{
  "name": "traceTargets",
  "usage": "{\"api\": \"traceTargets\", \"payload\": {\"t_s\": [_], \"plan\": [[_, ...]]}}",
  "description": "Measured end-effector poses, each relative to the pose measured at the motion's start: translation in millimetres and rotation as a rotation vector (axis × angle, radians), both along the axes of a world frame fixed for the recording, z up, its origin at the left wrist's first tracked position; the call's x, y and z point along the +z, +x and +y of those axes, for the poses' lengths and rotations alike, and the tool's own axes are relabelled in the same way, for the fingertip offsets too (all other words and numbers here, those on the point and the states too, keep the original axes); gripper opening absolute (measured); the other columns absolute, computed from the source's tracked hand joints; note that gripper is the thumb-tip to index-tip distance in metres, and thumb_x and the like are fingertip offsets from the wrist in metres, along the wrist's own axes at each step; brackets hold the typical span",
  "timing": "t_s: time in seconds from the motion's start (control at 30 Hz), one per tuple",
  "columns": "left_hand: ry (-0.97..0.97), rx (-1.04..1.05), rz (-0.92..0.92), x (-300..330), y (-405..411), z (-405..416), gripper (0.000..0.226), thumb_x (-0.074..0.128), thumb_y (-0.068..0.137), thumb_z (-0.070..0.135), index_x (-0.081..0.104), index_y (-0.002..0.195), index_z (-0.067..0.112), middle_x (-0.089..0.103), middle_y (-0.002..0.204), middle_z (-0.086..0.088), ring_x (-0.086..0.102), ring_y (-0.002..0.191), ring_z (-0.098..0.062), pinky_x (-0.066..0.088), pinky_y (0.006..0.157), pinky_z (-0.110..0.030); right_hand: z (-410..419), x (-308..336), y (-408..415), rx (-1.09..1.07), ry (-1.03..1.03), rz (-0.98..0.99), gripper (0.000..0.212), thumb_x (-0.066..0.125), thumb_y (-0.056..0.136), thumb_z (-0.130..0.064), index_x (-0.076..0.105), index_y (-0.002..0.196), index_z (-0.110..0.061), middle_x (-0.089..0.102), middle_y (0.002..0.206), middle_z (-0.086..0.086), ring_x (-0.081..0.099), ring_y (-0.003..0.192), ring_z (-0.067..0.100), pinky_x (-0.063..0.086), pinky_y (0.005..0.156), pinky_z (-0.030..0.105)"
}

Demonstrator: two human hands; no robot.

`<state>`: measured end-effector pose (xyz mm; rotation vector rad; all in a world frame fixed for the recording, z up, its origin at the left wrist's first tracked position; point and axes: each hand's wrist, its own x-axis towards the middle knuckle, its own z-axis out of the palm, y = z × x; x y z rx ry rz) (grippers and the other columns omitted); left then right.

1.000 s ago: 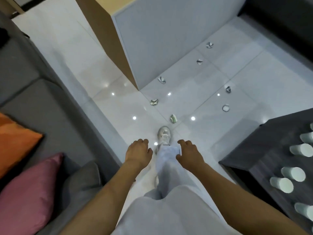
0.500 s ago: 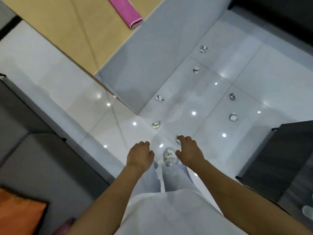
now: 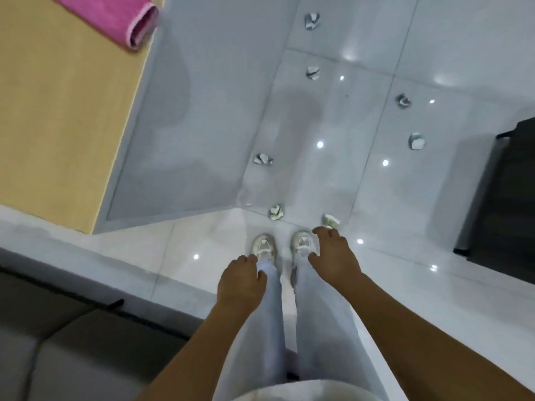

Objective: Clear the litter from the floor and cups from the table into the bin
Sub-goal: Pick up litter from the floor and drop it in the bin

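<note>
**Standing over the first scraps, right hand reaching down**

The person now stands with both shoes together on the tiled floor, right at the near end of the litter trail. A second ago one foot was mid-stride and the scraps lay well ahead; now the nearest two sit just in front of the toes. That puts the pickup within reach, though nothing has been lifted yet and no bin is in view.

The right hand has gone forward and low, its fingers spread and loosely bent, empty, with the tips just beside the nearest scrap. Whether they touch it cannot be told. The left hand hangs back by the left leg, fingers loosely curled, holding nothing.

A second scrap lies near the cabinet corner, just ahead of the left shoe. Five more lie further off: one by the cabinet foot, two in a line beyond it, and two toward the dark table.

Against the earlier views, the cups on that table have dropped out of sight, as have the cushions; only the table's edge shows. The pink cloth on the cabinet top now sits closer to the corner of the view.

My judgement: the floor litter comes first, beginning with the scrap by the right fingers.
</note>
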<state>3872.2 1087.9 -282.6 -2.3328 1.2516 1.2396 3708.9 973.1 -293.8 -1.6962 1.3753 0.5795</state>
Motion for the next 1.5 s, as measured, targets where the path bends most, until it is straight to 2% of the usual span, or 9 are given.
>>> {"api": "traceTargets", "payload": {"t_s": [0.23,0.47,0.7,0.87,0.97,1.07,1.23,1.37,1.5], "plan": [[0.054,0.134,0.028,-150,10,-10,0.041,0.041,0.098,0.037,0.043,0.136,0.024,0.050,0.133,0.005,0.044,0.122,-0.012,0.037,0.094,-0.024,-5,-169,18,-0.007,0.055,0.014,0.051,0.054,0.089,-0.018,0.038,0.138,-0.016,0.044,0.133,0.010,0.044,0.121,0.028,0.045,0.096,0.040],[0.044,0.205,-0.001,-292,20,-11,0.040,0.044,0.097,0.034,0.045,0.135,0.021,0.051,0.134,0.000,0.046,0.123,-0.016,0.038,0.095,-0.028,6,-342,35,0.109,0.073,0.030,0.053,0.055,0.088,-0.014,0.037,0.137,-0.014,0.037,0.138,0.012,0.039,0.123,0.031,0.046,0.093,0.040],[0.020,0.177,0.019,-395,46,-24,0.042,0.046,0.096,0.036,0.044,0.136,0.024,0.047,0.139,0.005,0.041,0.128,-0.014,0.033,0.094,-0.026,6,-465,60,0.278,-0.033,0.001,0.062,0.053,0.083,-0.009,0.031,0.141,-0.015,0.028,0.144,0.014,0.036,0.122,0.034,0.045,0.088,0.041],[-0.004,0.123,0.024,-447,62,-34,0.042,0.049,0.096,0.034,0.045,0.136,0.023,0.049,0.138,0.003,0.045,0.124,-0.016,0.035,0.094,-0.026,-7,-528,83,0.428,-0.156,-0.074,0.078,0.068,0.079,-0.010,0.027,0.144,-0.022,0.010,0.157,0.012,0.025,0.135,0.036,0.046,0.097,0.040],[-0.007,0.108,0.047,-466,66,-37,0.043,0.049,0.096,0.034,0.043,0.137,0.023,0.048,0.139,0.003,0.045,0.124,-0.015,0.033,0.092,-0.023,-10,-550,89,0.451,-0.172,-0.117,0.075,0.068,0.080,-0.008,0.030,0.143,-0.019,0.014,0.156,0.011,0.026,0.134,0.034,0.048,0.096,0.040],[0.002,0.076,0.073,-476,65,-41,0.045,0.049,0.096,0.033,0.042,0.138,0.022,0.047,0.140,0.003,0.042,0.127,-0.014,0.029,0.092,-0.020,-9,-558,85,0.402,-0.156,-0.171,0.061,0.059,0.083,0.000,0.038,0.138,-0.016,0.030,0.145,0.008,0.033,0.123,0.029,0.054,0.082,0.037],[-0.003,0.008,0.123,-471,52,-58,0.051,0.053,0.094,0.030,0.037,0.142,0.023,0.043,0.144,0.003,0.041,0.130,-0.015,0.031,0.096,-0.021,-5,-542,75,0.243,-0.090,-0.250,0.049,0.052,0.084,0.007,0.047,0.130,-0.010,0.043,0.127,0.011,0.042,0.109,0.027,0.048,0.078,0.036],[-0.048,-0.123,0.133,-440,35,-72,0.066,0.064,0.088,0.025,0.030,0.145,0.023,0.040,0.146,0.002,0.040,0.129,-0.016,0.039,0.097,-0.026,-1,-494,66,0.140,0.000,-0.319,0.054,0.065,0.080,-0.003,0.048,0.131,-0.012,0.046,0.124,0.009,0.045,0.107,0.025,0.044,0.083,0.030],[-0.030,-0.319,0.167,-402,17,-80,0.086,0.067,0.085,0.017,0.012,0.151,0.018,0.026,0.153,-0.001,0.026,0.139,-0.017,0.037,0.103,-0.025,0,-428,56,0.016,0.042,-0.360,0.058,0.069,0.081,-0.011,0.045,0.133,-0.008,0.047,0.127,0.008,0.048,0.111,0.023,0.042,0.094,0.029]]}}
